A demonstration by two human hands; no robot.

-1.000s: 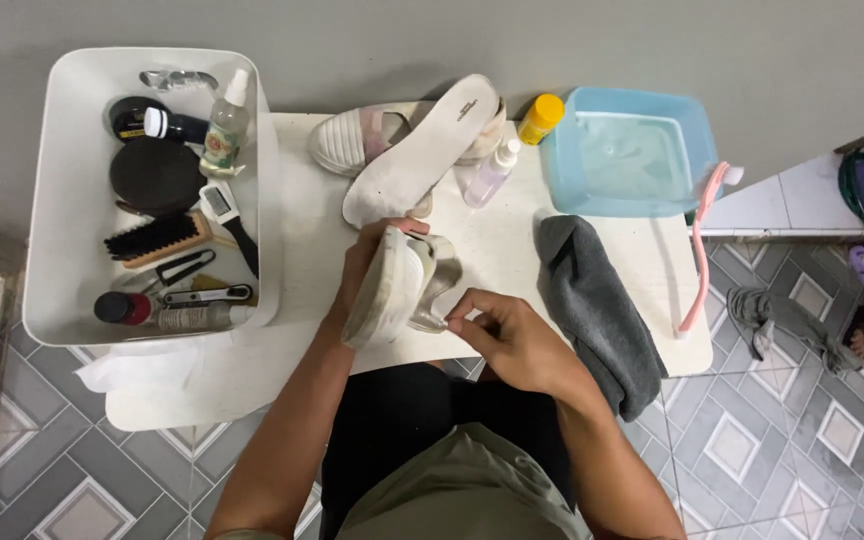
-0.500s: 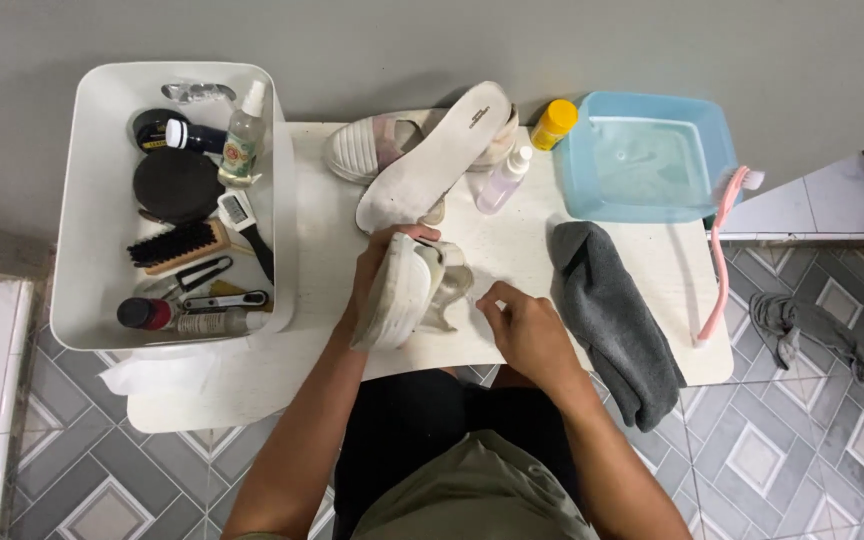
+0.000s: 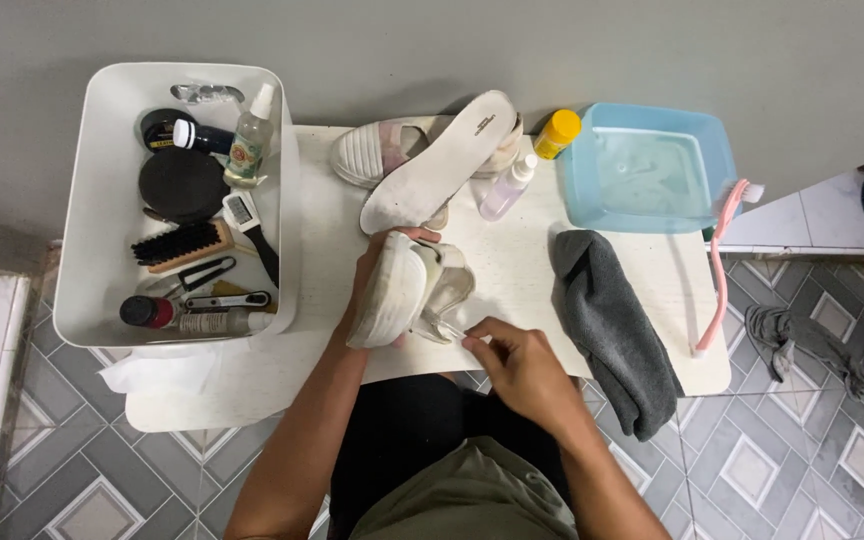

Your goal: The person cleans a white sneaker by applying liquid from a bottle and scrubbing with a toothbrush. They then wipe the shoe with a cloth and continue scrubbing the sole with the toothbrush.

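Observation:
My left hand (image 3: 377, 270) grips a white sneaker (image 3: 407, 290) held on its side over the white table (image 3: 512, 280), sole toward the left. My right hand (image 3: 517, 365) is just right of it, its fingertips pinched on a thin white lace or strap end at the shoe's opening. A second white shoe (image 3: 392, 148) lies at the back of the table with a loose white insole (image 3: 442, 160) resting across it.
A white bin (image 3: 87, 200) at left holds brushes, polish tins and bottles. A clear spray bottle (image 3: 507, 185), a yellow-capped bottle (image 3: 557, 132), a blue basin of water (image 3: 647, 170), a pink brush (image 3: 722, 265) and a grey cloth (image 3: 612, 325) lie right. Tissue (image 3: 157, 370) sits near the front.
The view has shifted slightly. My right hand has moved a little down and right, drawing the white lace end out from the shoe. My left hand keeps its hold.

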